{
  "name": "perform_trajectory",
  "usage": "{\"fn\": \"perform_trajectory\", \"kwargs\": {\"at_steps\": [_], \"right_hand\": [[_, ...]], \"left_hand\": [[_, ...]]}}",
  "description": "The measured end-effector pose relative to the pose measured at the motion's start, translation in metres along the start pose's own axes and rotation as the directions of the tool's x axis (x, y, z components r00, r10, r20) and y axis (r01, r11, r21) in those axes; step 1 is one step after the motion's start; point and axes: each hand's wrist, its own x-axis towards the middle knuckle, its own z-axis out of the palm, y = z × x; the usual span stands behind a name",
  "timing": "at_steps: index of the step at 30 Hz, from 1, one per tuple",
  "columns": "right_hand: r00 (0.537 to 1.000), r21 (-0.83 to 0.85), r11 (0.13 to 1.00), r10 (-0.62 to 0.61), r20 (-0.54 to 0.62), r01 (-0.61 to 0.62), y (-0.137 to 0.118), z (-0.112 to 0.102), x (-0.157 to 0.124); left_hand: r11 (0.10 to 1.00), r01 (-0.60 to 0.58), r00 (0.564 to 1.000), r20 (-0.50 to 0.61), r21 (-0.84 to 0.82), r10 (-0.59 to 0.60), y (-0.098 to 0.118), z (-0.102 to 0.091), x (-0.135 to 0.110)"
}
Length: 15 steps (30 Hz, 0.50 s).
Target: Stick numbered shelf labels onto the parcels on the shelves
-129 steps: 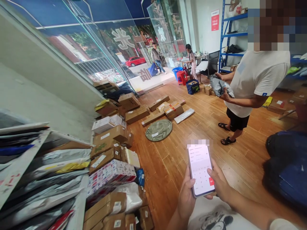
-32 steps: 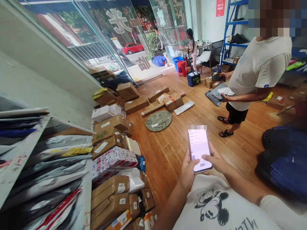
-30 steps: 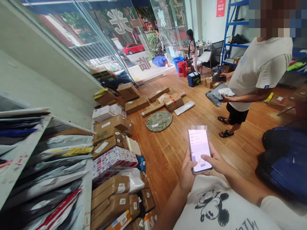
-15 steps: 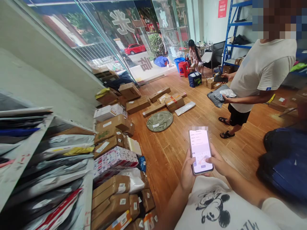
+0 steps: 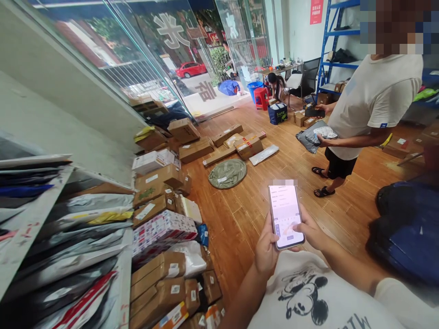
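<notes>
A smartphone (image 5: 285, 212) with a lit screen is held upright in front of my chest. My left hand (image 5: 266, 246) wraps its lower left edge, the thumb by the bottom left of the screen. On the other side my right hand (image 5: 310, 230) grips the lower right edge, its thumb over the keyboard area. The small text on the display is too fine to read. Beyond the phone lies a round olive-green folded bundle (image 5: 227, 173) on the wooden floor.
Stacked cardboard boxes (image 5: 157, 274) line the left, beside a shelf (image 5: 120, 292) of bagged parcels. A person (image 5: 380, 100) stands at right holding a grey parcel (image 5: 313, 137). Another person (image 5: 277, 87) crouches near a red stool (image 5: 262, 98). Dark blue bags (image 5: 408, 228) lie at right.
My left thumb has moved slightly down the phone's edge. The crouching person at the back has bent lower. The standing person stays nearly still.
</notes>
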Motion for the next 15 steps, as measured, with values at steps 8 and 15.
{"fn": "perform_trajectory", "kwargs": {"at_steps": [8,15], "right_hand": [[1.0,0.016,1.0,0.003,0.001,-0.003,0.0016,0.0022,-0.001],[0.998,-0.001,0.999,-0.055,0.015,0.055,0.0062,0.0001,-0.0024]], "left_hand": [[0.999,0.046,0.998,-0.037,-0.022,-0.047,-0.0011,0.0001,-0.0011],[1.0,-0.017,0.998,-0.06,-0.026,0.016,-0.0009,0.0035,-0.0002]]}}
